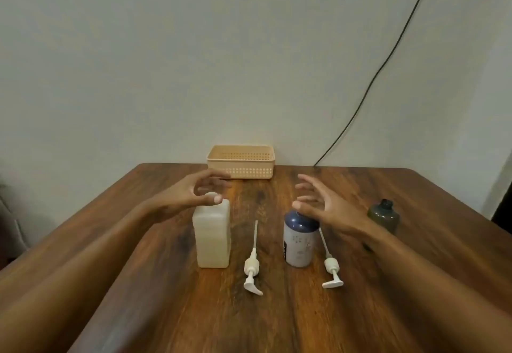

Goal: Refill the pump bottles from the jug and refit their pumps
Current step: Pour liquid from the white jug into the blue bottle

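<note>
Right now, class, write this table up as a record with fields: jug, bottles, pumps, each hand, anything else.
jug: upright, left of centre, pale liquid inside
bottles: blue-and-white bottle at centre, dark bottle far right; both upright, no pump fitted
pumps: two lying flat; left pump between jug and blue-and-white bottle, right pump just right of that bottle
left hand: curved over the jug's cap, grip unclear
right hand: fingers spread above the blue-and-white bottle's top
basket: at the table's back edge
</note>
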Tool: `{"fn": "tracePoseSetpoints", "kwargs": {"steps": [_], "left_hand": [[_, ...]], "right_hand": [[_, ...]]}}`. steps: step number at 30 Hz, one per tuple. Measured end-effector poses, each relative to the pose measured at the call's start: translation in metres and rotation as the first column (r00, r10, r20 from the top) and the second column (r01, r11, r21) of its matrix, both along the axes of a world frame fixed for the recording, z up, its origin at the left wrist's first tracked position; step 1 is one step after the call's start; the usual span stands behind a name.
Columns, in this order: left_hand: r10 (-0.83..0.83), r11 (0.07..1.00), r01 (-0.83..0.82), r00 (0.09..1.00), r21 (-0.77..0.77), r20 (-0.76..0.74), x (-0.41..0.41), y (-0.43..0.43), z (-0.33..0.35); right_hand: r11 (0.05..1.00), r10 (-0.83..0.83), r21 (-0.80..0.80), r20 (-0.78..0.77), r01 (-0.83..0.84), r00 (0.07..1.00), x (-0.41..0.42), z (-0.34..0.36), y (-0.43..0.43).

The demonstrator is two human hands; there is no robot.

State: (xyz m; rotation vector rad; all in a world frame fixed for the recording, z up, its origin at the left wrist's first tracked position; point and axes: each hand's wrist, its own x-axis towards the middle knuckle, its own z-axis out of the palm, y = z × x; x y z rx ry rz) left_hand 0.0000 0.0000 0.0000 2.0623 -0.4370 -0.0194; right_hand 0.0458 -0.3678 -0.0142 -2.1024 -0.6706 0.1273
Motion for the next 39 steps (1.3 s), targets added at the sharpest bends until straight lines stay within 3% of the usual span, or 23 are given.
{"fn": "tracePoseSetpoints", "kwargs": {"steps": [14,27,39], "left_hand": [[0.035,0.99,-0.046,0.995,-0.132,-0.09,-0.02,0.01,-0.063],[0.152,0.985,-0.147,0.988,-0.095,0.042,-0.034,0.003,-0.06],[0.25,0.942,-0.22,0.964,-0.253,0.093,-0.07,0.006,-0.029]], "right_hand": [[0.998,-0.056,0.01,-0.008,0.056,0.998,-0.014,-0.059,-0.018],[0.98,-0.103,0.171,0.007,0.101,0.995,-0.016,-0.049,-0.014],[0.969,-0.074,0.244,0.089,0.05,0.993,-0.019,-0.025,0.005]]}}
